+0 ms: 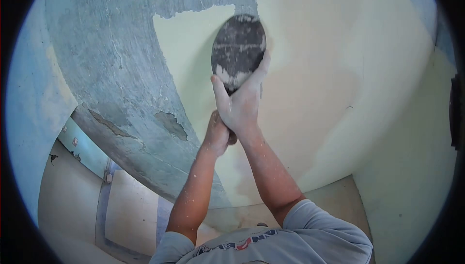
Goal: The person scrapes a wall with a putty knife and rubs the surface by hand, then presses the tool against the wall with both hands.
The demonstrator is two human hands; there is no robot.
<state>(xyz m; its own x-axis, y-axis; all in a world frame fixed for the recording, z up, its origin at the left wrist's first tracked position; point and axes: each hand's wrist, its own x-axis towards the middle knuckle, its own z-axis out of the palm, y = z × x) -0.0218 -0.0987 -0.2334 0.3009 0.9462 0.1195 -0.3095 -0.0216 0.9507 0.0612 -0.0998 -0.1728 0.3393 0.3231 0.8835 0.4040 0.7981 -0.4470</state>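
A dark oval plate (240, 46) with whitish smears lies close over a pale green coated area (186, 41) of the wall or ceiling surface. My right hand (242, 101), coated in white dust, grips its lower end, with the thumb on the left edge and fingers along the right edge. Just below, my left hand (218, 130) is closed beside the right wrist; what it holds is mostly hidden, with only a small brownish end showing. White specks dot both forearms.
Worn blue-grey surface (116, 46) with peeling patches (172, 124) spreads to the left. Smooth cream coating (315, 70) lies to the right. A pale panel or opening (131, 210) shows at lower left, and a dark object (454, 112) stands at the right edge.
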